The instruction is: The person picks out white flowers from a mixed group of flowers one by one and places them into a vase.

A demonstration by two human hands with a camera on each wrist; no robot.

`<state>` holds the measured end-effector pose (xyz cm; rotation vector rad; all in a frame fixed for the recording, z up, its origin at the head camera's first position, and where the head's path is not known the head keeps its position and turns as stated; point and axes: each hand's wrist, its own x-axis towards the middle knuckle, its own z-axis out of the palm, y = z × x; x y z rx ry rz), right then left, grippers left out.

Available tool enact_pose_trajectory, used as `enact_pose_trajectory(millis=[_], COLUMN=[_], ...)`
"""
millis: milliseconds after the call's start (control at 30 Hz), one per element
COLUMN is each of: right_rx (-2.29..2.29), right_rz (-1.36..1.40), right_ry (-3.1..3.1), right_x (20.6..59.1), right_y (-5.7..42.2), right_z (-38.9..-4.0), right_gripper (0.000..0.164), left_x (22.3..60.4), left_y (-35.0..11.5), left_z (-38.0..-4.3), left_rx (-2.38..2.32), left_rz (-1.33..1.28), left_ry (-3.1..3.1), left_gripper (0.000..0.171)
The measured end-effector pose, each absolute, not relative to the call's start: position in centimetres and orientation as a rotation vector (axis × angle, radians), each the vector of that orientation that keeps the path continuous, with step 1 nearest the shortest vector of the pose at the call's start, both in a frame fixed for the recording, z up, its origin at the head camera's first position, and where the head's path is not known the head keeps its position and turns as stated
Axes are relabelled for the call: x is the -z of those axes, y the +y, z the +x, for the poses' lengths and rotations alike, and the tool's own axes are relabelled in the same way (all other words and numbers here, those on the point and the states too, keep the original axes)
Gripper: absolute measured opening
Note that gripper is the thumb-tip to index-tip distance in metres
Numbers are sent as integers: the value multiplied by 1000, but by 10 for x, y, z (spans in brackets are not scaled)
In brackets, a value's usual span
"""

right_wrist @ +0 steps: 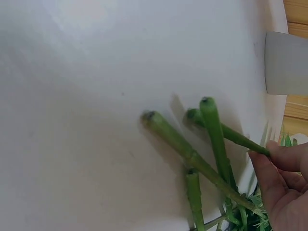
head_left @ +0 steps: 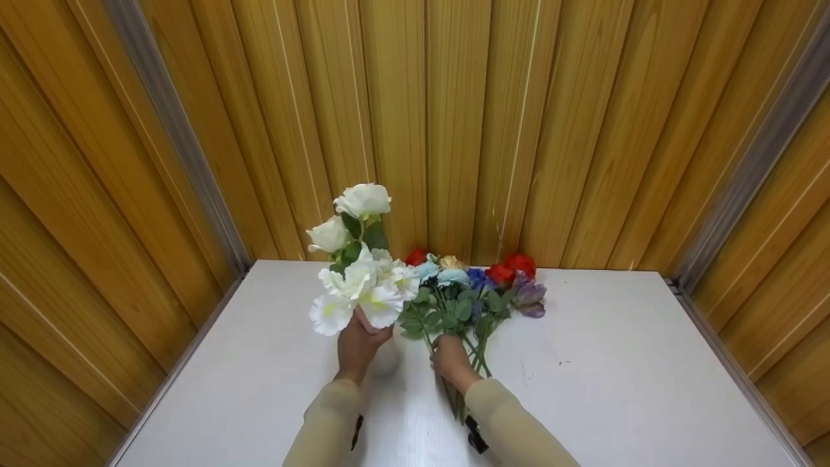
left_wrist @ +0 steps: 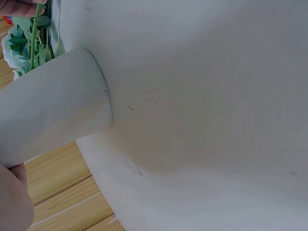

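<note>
My left hand (head_left: 358, 344) grips a white vase (left_wrist: 57, 103) near its top, and the base stands on the table. White flowers (head_left: 363, 282), including two roses on taller stems, rise out of it and hide its mouth. To the right, my right hand (head_left: 452, 359) pinches a green flower stem (right_wrist: 238, 138) between thumb and fingertips. That stem belongs to the pile beside the vase, and its cut end lies among other stems (right_wrist: 178, 144) in the right wrist view. Light blue flowers (head_left: 452, 277) and green leaves lie just beyond the right hand.
Red flowers (head_left: 520, 264), a dark blue flower (head_left: 478, 279) and a purple flower (head_left: 532, 295) lie at the pile's far end, near the wood-panelled back wall (head_left: 454, 130). The white table (head_left: 616, 363) is bordered by side panels. Small dark marks show on its surface.
</note>
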<state>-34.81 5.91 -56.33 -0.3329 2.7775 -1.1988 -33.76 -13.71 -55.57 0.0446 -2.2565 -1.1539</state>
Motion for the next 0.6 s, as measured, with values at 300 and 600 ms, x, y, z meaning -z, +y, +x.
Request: enact_pose_trajectory(millis=[300, 600], right_rx=[1220, 1314], right_rz=[-341, -361], right_ry=[2774, 2794], right_x=[558, 552], right_y=[59, 60], right_z=[-347, -350], right_gripper=[22, 25], left_x=[559, 557], left_y=[-138, -137], left_z=[-339, -338], left_rx=[1145, 1154], left_rz=[45, 48], left_ry=[-2263, -2247], left_gripper=[61, 57])
